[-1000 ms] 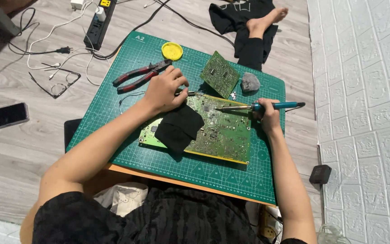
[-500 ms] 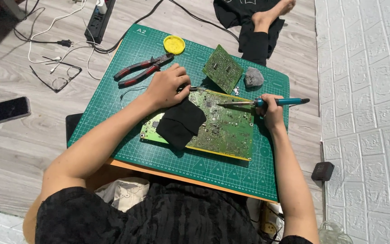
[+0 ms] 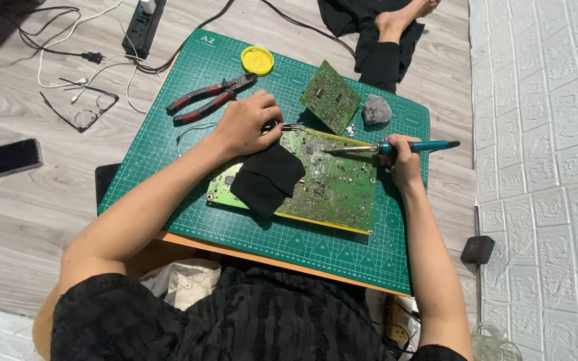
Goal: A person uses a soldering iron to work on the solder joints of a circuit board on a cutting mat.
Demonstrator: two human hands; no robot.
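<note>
Unmoved: right hand (image 3: 403,160) levels soldering iron (image 3: 396,147) over board (image 3: 329,187).

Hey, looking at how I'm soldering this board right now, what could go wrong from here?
Three likely risks:
1. The left hand rests close to where the soldering iron tip meets the large circuit board, so a slip might burn fingers.
2. The black cloth lies on the board and could scorch if the tip strays.
3. The loose smaller board and pliers could get knocked.
</note>
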